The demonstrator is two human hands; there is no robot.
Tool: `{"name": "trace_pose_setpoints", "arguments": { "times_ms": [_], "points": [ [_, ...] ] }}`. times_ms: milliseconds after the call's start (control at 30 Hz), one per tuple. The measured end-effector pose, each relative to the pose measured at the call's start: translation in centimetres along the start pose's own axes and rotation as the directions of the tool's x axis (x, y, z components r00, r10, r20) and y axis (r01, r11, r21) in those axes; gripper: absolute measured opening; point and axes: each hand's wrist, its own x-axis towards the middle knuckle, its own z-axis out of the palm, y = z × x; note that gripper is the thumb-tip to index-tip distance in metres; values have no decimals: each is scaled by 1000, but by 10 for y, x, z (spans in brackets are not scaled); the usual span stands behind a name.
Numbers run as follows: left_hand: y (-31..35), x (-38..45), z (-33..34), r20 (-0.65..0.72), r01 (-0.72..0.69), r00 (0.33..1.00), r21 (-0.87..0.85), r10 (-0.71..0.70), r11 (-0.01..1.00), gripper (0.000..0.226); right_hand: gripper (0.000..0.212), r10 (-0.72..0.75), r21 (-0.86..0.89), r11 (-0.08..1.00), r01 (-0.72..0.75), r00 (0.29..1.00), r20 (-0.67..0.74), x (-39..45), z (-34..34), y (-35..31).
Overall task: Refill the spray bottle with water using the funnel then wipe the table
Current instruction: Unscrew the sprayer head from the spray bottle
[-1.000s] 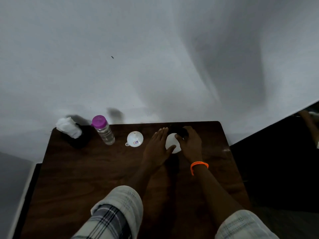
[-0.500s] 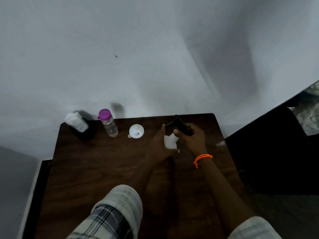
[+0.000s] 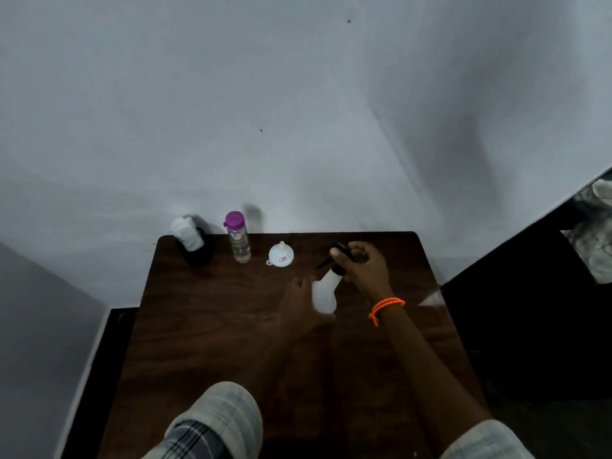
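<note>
The dark wooden table (image 3: 205,326) stood against a pale wall (image 3: 231,111), and both forearms reached out over it from the near edge. The right hand (image 3: 366,270) was curled round the black spray head (image 3: 341,256) of the spray bottle (image 3: 326,293), thumb on top, with an orange bracelet (image 3: 385,308) at the wrist. The left hand (image 3: 299,308) gripped the bottle's white body from the left side; its fingers were blurred and hard to separate, and the far side of the body was hidden behind them. The bottle leaned, its head toward the far right, between the two hands. Whether the head was still screwed on could not be made out.

Just left of the right hand, the white funnel (image 3: 280,255) sat mouth-down on the table, apart from both hands. Further left stood a clear water bottle (image 3: 237,238) with a purple cap, upright. At the far left corner a white cloth (image 3: 187,235) rested on a dark object whose form was unclear.
</note>
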Motion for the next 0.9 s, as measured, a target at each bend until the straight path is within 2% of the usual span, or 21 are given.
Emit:
{"name": "trace_pose_setpoints", "arguments": {
  "times_ms": [100, 167, 233, 367, 500, 633, 700, 900],
  "points": [
    [9, -15, -9, 7, 29, 1000, 35, -29, 999, 94, 68, -63, -173, 984, 38, 989, -137, -16, 19, -9],
    [19, -22, -16, 52, 12, 999, 71, -15, 997, 79, 65, -92, -229, 972, 48, 978, -187, -28, 30, -15],
    [31, -34, -26, 26, 18, 999, 97, -21, 995, 67, 58, -102, -253, 966, 47, 972, -210, -37, 37, -18],
    [11, -44, -16, -70, 120, 991, 27, -118, 992, 94, 48, -107, -291, 955, 52, 978, -177, -45, 44, -20],
    [11, -51, -17, -94, 136, 987, 46, -131, 990, 82, 45, -136, -299, 951, 80, 976, -173, -49, 47, -22],
    [5, -53, -15, -117, 131, 985, 29, -126, 991, 102, 56, -147, -339, 938, 80, 973, -177, -53, 55, -24],
    [2, -52, -11, -112, 135, 985, 28, -131, 990, 110, 54, -148, -339, 938, 80, 972, -180, -54, 57, -27],
    [-9, -46, -14, -160, 114, 981, 11, -111, 993, 106, 40, -160, -264, 955, 139, 985, -58, -52, 53, -32]
  ]
}}
